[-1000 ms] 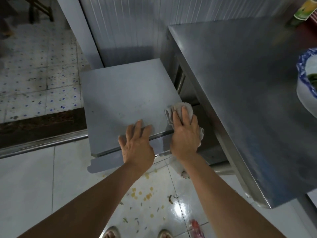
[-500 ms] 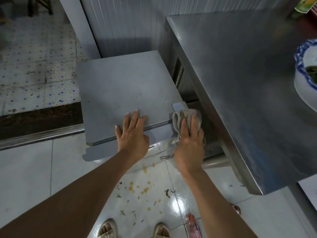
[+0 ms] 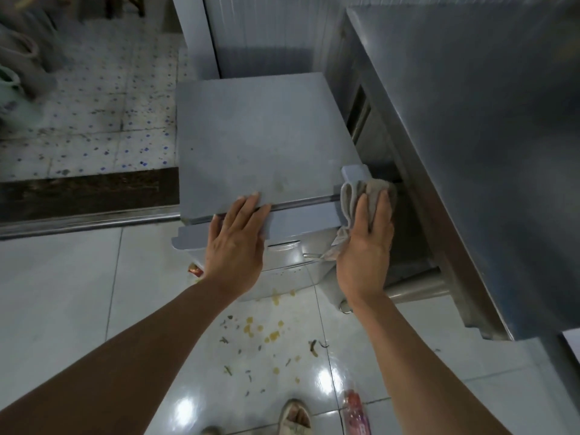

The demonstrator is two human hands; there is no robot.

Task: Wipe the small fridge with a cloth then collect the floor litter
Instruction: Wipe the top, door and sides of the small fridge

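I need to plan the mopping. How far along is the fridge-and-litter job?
Nothing looks finished. In hand: the right hand presses the cloth on the fridge at its front right corner; the left hand braces the front edge. Left: the litter on the floor.

The scene is dimly and coolly lit, with bright glare spots thrown from overhead onto the glossy floor tiles (image 3: pixel 326 379). Deep shadow is cast under the steel table (image 3: pixel 489 127). Straight edges are bowed by wide-angle distortion, and the upper-left corner is smeared by blur.
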